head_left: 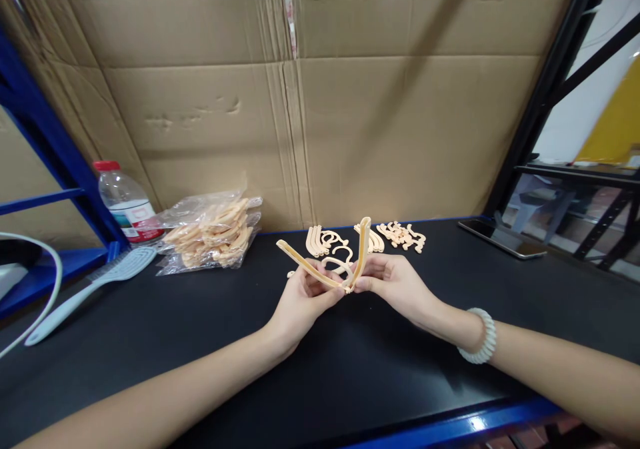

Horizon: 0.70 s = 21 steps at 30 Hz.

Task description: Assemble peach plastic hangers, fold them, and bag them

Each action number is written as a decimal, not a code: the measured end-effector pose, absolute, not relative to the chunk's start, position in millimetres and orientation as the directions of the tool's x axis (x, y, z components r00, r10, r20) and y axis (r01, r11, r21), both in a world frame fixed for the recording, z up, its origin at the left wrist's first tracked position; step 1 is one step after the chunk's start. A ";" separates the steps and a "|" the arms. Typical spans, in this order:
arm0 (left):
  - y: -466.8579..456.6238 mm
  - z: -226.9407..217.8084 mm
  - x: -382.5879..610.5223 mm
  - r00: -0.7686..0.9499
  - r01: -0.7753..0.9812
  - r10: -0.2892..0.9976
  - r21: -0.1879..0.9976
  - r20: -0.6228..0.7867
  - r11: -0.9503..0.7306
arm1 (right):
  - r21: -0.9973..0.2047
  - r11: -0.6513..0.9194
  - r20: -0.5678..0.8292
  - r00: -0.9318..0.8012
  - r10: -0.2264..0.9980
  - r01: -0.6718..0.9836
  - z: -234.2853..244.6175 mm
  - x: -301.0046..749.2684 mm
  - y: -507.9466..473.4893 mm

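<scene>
The left hand point(303, 292) and right hand point(395, 281) each pinch one arm of the cream V-shaped piece point(362, 255) near its joint point(347, 289), over the bench point(400, 382); uneven pressure could twist or pop that joint apart, though the grip partly hides how well it is seated.

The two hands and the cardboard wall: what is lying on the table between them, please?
In the head view, beyond the left hand and right hand, loose peach hanger parts lie there: curved strips, a hooked piece and a pile of small pieces.
</scene>
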State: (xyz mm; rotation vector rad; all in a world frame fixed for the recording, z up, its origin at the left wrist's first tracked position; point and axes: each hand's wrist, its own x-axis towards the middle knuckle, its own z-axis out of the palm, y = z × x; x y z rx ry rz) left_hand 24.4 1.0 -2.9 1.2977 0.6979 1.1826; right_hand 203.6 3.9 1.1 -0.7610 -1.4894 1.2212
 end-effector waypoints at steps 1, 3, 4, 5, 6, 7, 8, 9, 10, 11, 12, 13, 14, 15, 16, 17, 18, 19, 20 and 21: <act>1.2 -3.0 24.2 0.306 -0.264 0.926 0.955 0.219 -0.139 | -0.950 0.286 0.310 -0.277 0.910 -0.124 0.8 203.3 3.8; 1.4 -3.6 23.9 0.308 -0.273 0.923 0.951 0.228 -0.144 | -0.949 0.292 0.314 -0.268 0.911 -0.121 0.0 202.8 3.7; 1.5 -4.1 23.8 0.310 -0.277 0.923 0.950 0.230 -0.144 | -0.947 0.299 0.321 -0.263 0.910 -0.118 -0.4 202.5 3.6; 1.6 -4.6 23.6 0.309 -0.280 0.922 0.949 0.231 -0.144 | -0.944 0.310 0.329 -0.258 0.908 -0.114 -0.8 202.3 3.4; 1.6 -5.0 23.5 0.309 -0.281 0.923 0.949 0.229 -0.142 | -0.941 0.322 0.339 -0.254 0.906 -0.107 -1.1 202.2 3.1; 1.7 -5.4 23.4 0.307 -0.280 0.924 0.950 0.226 -0.140 | -0.937 0.334 0.348 -0.249 0.904 -0.099 -1.4 202.1 2.8; 1.7 -5.6 23.3 0.301 -0.277 0.927 0.951 0.223 -0.139 | -0.935 0.344 0.356 -0.246 0.902 -0.091 -1.6 202.0 2.4; 1.7 -5.7 23.2 0.295 -0.273 0.930 0.952 0.220 -0.139 | -0.932 0.351 0.361 -0.246 0.900 -0.084 -1.8 202.0 2.0; 1.7 -5.7 23.3 0.290 -0.268 0.932 0.953 0.217 -0.139 | -0.931 0.356 0.364 -0.247 0.898 -0.078 -1.9 201.9 1.6; 1.7 -5.6 23.3 0.284 -0.264 0.934 0.954 0.216 -0.140 | -0.931 0.358 0.365 -0.249 0.897 -0.074 -2.0 201.9 1.2; 1.7 -5.5 23.4 0.276 -0.261 0.937 0.955 0.214 -0.141 | -0.931 0.358 0.364 -0.250 0.897 -0.070 -2.2 201.7 0.7; 1.7 -5.3 23.6 0.268 -0.260 0.940 0.955 0.213 -0.142 | -0.931 0.359 0.364 -0.247 0.898 -0.065 -2.4 201.5 0.2; 1.6 -5.1 23.8 0.260 -0.260 0.942 0.955 0.211 -0.142 | -0.931 0.360 0.363 -0.242 0.900 -0.059 -2.6 201.2 -0.3; 1.5 -4.9 24.1 0.254 -0.262 0.945 0.955 0.208 -0.140 | -0.931 0.361 0.363 -0.232 0.903 -0.051 -3.0 200.9 -0.8; 1.4 -4.7 24.4 0.250 -0.265 0.946 0.955 0.205 -0.137 | -0.931 0.362 0.362 -0.220 0.906 -0.045 -3.3 200.5 -1.3; 1.3 -4.5 24.6 0.248 -0.268 0.947 0.954 0.202 -0.134 | -0.931 0.362 0.362 -0.210 0.908 -0.040 -3.6 200.1 -1.6; 1.2 -4.4 24.8 0.248 -0.269 0.948 0.954 0.199 -0.130 | -0.931 0.362 0.362 -0.202 0.910 -0.040 -3.9 199.8 -1.8; 1.2 -4.4 24.9 0.246 -0.269 0.949 0.955 0.196 -0.128 | -0.932 0.361 0.362 -0.199 0.911 -0.043 -4.0 199.5 -1.9; 1.3 -4.5 24.9 0.240 -0.268 0.951 0.955 0.194 -0.127 | -0.932 0.360 0.362 -0.199 0.911 -0.046 -4.0 199.3 -1.9; 1.4 -4.7 24.8 0.234 -0.267 0.953 0.955 0.192 -0.126 | -0.932 0.358 0.360 -0.200 0.911 -0.049 -3.8 199.2 -1.8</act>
